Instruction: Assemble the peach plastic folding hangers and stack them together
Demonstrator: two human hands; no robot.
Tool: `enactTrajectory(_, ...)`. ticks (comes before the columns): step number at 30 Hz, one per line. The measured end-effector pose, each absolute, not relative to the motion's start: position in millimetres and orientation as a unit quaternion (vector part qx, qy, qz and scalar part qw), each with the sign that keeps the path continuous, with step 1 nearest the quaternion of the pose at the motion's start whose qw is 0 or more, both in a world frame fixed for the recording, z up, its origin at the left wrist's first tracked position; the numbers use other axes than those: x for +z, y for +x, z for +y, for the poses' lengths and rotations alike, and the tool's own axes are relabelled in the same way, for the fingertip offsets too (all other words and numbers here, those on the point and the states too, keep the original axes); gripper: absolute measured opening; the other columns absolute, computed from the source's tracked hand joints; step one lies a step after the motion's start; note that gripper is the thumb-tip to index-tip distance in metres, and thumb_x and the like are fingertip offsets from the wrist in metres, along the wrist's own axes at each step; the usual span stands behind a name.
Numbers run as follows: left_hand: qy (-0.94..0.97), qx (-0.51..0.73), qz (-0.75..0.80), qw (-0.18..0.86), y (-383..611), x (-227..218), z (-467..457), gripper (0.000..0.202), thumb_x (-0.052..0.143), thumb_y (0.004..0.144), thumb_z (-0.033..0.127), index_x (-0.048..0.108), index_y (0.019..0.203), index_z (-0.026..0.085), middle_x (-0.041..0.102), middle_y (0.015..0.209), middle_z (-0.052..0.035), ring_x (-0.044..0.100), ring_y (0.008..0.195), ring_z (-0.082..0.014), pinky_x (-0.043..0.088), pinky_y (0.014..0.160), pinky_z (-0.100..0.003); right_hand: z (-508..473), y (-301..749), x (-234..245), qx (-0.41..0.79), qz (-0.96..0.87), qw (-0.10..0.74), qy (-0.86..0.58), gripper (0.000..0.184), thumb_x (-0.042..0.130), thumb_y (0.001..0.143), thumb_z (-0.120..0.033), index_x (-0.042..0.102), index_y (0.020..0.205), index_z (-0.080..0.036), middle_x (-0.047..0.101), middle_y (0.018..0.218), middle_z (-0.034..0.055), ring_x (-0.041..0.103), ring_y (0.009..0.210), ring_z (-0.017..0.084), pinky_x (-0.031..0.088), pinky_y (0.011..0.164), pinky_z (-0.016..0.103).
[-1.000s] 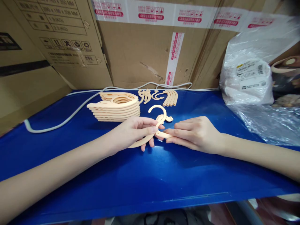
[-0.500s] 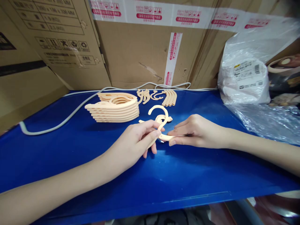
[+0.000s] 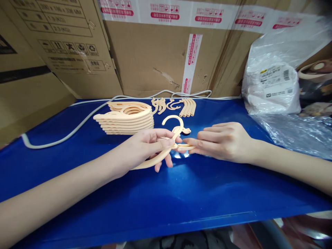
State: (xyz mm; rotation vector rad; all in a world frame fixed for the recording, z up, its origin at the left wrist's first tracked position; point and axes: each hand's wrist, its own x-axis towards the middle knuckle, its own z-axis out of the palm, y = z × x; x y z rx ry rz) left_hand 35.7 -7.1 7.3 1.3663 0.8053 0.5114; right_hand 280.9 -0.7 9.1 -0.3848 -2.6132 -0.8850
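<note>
My left hand (image 3: pixel 155 143) pinches a cream plastic folding hanger where its parts meet. The hanger's curved hook (image 3: pixel 178 121) rises above my fingers, and one arm (image 3: pixel 153 162) slopes down to the left under my palm. My right hand (image 3: pixel 223 142) is closed on a short cream hanger arm (image 3: pixel 186 147), whose near end lies against the joint by my left fingertips. Whether the two are fastened there I cannot tell. Behind my hands, another cream piece (image 3: pixel 186 130) lies on the table, partly covered.
A stack of cream hangers (image 3: pixel 124 124) sits at left on the blue table (image 3: pixel 166 204). Farther back lie small figure-shaped pieces (image 3: pixel 158 105), loose hooks (image 3: pixel 173 104) and several curved arms (image 3: pixel 188 107). A white cable (image 3: pixel 88 121) runs behind; cardboard (image 3: pixel 155 55) and a plastic-wrapped bundle (image 3: pixel 272 86) border the table.
The hanger has turned, so its left arm now shows below my left hand. The hook has shifted slightly left, and my right hand has tilted its arm piece, fingers now extended over it.
</note>
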Motion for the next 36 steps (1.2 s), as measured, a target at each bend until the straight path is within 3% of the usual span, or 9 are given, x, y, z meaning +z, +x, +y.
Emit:
enactTrajectory(8,0.578,0.282,0.336,0.688,38,9,-10,0.011,0.058,0.093,0.019,0.06,0.103,0.015,0.072,0.066,0.0005,0.064,0.05,-0.008,0.052,0.049,-0.012,0,278,3,-0.287,-0.922,0.204,-0.164,0.029,0.044,0.101,-0.035,0.068,0.1,-0.018,0.057,0.061,-0.0046,0.05,0.051,0.009,0.034,0.052,0.025)
enactTrajectory(14,0.557,0.283,0.335,0.706,34,10,-9,0.017,0.062,0.093,0.021,0.065,0.109,0.018,0.074,0.071,0.0003,0.068,0.058,-0.0089,0.056,0.053,-0.013,-8,274,1,-0.268,-0.915,0.225,-0.2,0.027,0.049,0.099,-0.034,0.07,0.098,-0.017,0.064,0.064,-0.0034,0.057,0.056,0.009,0.037,0.054,0.024)
enactTrajectory(20,0.546,0.265,0.353,0.712,34,10,-6,0.014,0.065,0.09,0.022,0.072,0.101,0.017,0.074,0.068,-0.0013,0.066,0.054,-0.0079,0.055,0.053,-0.011,-11,272,0,-0.287,-0.905,0.228,-0.215,0.026,0.049,0.099,-0.033,0.07,0.098,-0.019,0.062,0.062,-0.0041,0.055,0.055,0.008,0.037,0.054,0.023)
enactTrajectory(28,0.542,0.253,0.37,0.71,32,6,-3,0.02,0.061,0.092,0.021,0.073,0.108,0.019,0.075,0.071,-0.0032,0.067,0.058,-0.0098,0.057,0.054,-0.014,-12,271,-5,-0.287,-0.907,0.211,-0.223,0.028,0.048,0.1,-0.033,0.071,0.097,-0.018,0.062,0.062,-0.0036,0.058,0.057,0.01,0.039,0.055,0.026)
enactTrajectory(36,0.523,0.233,0.425,0.701,34,6,-3,0.03,0.062,0.091,0.029,0.07,0.117,0.018,0.072,0.063,-0.0063,0.063,0.049,-0.0106,0.055,0.049,-0.015,-9,270,-7,-0.258,-0.919,0.194,-0.226,0.031,0.045,0.101,-0.035,0.071,0.098,-0.019,0.062,0.063,-0.004,0.058,0.058,0.009,0.039,0.056,0.025)
